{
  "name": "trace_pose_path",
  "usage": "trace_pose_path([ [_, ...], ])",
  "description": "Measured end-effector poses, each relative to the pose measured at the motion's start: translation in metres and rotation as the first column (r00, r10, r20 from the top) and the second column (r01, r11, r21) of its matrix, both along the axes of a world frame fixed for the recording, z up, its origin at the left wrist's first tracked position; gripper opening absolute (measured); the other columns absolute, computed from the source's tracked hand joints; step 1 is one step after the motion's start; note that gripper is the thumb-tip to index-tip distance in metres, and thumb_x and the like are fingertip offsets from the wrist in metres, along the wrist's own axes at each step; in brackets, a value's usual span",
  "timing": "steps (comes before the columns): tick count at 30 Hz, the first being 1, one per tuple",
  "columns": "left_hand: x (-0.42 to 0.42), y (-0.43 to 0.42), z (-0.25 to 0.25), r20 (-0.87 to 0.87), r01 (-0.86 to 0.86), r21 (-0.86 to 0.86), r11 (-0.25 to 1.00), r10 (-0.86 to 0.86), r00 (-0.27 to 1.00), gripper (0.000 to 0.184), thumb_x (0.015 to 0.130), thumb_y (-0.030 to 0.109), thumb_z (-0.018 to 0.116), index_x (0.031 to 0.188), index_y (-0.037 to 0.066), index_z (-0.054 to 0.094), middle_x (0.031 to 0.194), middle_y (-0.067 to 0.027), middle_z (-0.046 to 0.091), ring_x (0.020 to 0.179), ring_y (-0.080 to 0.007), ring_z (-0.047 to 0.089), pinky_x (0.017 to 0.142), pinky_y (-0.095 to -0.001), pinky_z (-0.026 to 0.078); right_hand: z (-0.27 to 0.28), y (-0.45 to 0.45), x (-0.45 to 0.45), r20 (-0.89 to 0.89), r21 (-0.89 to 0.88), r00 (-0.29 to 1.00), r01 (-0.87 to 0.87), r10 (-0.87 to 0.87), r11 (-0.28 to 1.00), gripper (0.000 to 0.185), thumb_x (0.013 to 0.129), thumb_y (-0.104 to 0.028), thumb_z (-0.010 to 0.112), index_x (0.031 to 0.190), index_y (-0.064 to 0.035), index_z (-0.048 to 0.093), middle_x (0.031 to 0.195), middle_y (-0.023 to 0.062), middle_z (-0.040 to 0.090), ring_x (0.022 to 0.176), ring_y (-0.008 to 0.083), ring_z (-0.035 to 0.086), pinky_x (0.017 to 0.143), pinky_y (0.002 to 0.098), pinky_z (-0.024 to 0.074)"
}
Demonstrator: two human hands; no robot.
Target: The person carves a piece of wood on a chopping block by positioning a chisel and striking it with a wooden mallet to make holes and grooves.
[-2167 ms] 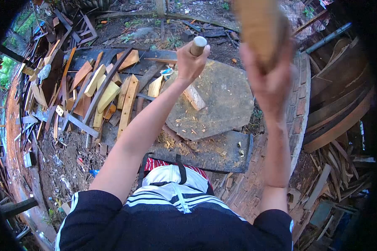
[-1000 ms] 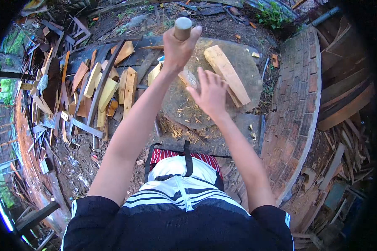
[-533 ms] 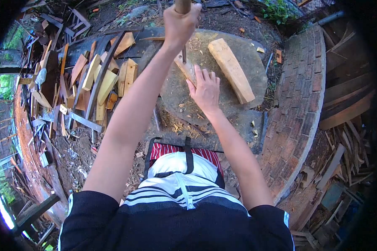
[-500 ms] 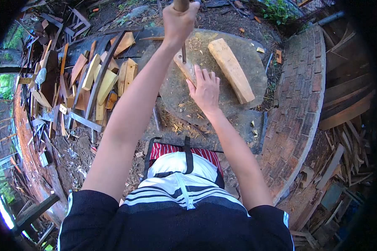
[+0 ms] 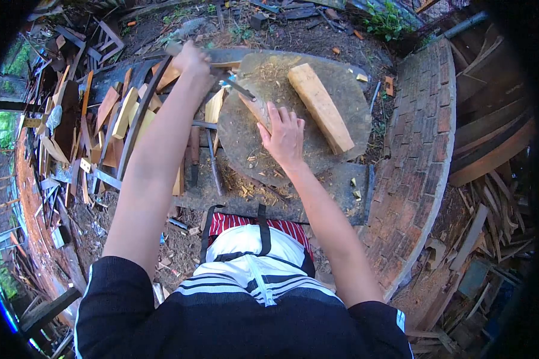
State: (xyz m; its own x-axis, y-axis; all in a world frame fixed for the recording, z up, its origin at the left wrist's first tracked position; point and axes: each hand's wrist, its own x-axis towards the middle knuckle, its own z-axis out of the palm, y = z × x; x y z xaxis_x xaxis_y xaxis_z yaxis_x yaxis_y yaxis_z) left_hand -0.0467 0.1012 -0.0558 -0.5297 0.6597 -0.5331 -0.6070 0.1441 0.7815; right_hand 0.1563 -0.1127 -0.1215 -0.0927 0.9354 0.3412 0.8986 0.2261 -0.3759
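Note:
My left hand is closed round the handle of a chisel, which is tilted so that its metal tip points right and down at a small wood piece. Fingers of my right hand lie spread on the right side of that small piece, against the round board. Just right of this hand rests a thick wooden block, slanting across the board with nobody touching it. Wood chips are scattered round the pieces.
Many wood offcuts are piled at the left. Beside the board, on the left, lie a metal rod and a tool with a wooden handle. A curved brick edging runs down the right, with more planks beyond it.
My left hand has swung left and the chisel, upright before, now leans over. My right hand has stayed by the small piece. Earlier, my right hand let go of the thick block.

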Motion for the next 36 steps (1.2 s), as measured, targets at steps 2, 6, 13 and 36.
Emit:
trace_pose_path([
  [2,-0.022,-0.015,-0.002,0.076,-0.049,0.042,0.998,0.046,0.996,0.025,0.099,0.022,0.065,0.084,0.012,0.048,0.063,-0.0004,0.047,0.045,-0.0110,0.038,0.043,-0.0311,0.033,-0.002,0.000,0.000,0.000,-0.008,1.000,0.003,-0.003,1.000,0.061,0.087,-0.033,0.077,0.140,-0.0113,0.054,0.109,0.0099,0.061,0.100,0.0312,0.060,0.085,0.0460,0.0434],
  [6,-0.034,-0.042,0.014,0.121,-0.117,0.188,0.975,0.095,0.988,0.028,0.102,0.030,0.063,0.087,0.013,0.047,0.062,0.0008,0.041,0.046,-0.0116,0.036,0.046,-0.0308,0.034,-0.002,0.000,0.000,-0.005,0.010,1.000,0.002,-0.002,1.000,0.060,0.085,-0.033,0.078,0.137,-0.0129,0.056,0.107,0.0086,0.061,0.097,0.0288,0.059,0.084,0.0459,0.0437],
  [13,-0.005,-0.087,0.057,-0.347,0.401,0.353,0.846,-0.279,0.895,0.034,0.096,0.024,0.073,0.078,0.011,0.047,0.060,0.0027,0.042,0.046,-0.0094,0.041,0.045,-0.0296,0.035,-0.004,0.001,0.000,0.014,0.009,1.000,0.000,0.000,1.000,0.066,0.084,-0.033,0.078,0.142,-0.0149,0.052,0.107,0.0100,0.062,0.097,0.0308,0.060,0.085,0.0474,0.0455],
  [36,-0.011,-0.128,0.062,-0.492,0.493,0.287,0.821,-0.315,0.811,0.032,0.098,0.027,0.074,0.078,0.011,0.053,0.060,0.0045,0.046,0.045,-0.0064,0.042,0.043,-0.0263,0.036,0.010,0.011,-0.010,-0.075,0.042,0.991,-0.108,0.111,0.993,0.069,0.084,-0.009,0.075,0.146,-0.0226,0.050,0.134,0.0086,0.052,0.120,0.0314,0.054,0.097,0.0463,0.0458],
])
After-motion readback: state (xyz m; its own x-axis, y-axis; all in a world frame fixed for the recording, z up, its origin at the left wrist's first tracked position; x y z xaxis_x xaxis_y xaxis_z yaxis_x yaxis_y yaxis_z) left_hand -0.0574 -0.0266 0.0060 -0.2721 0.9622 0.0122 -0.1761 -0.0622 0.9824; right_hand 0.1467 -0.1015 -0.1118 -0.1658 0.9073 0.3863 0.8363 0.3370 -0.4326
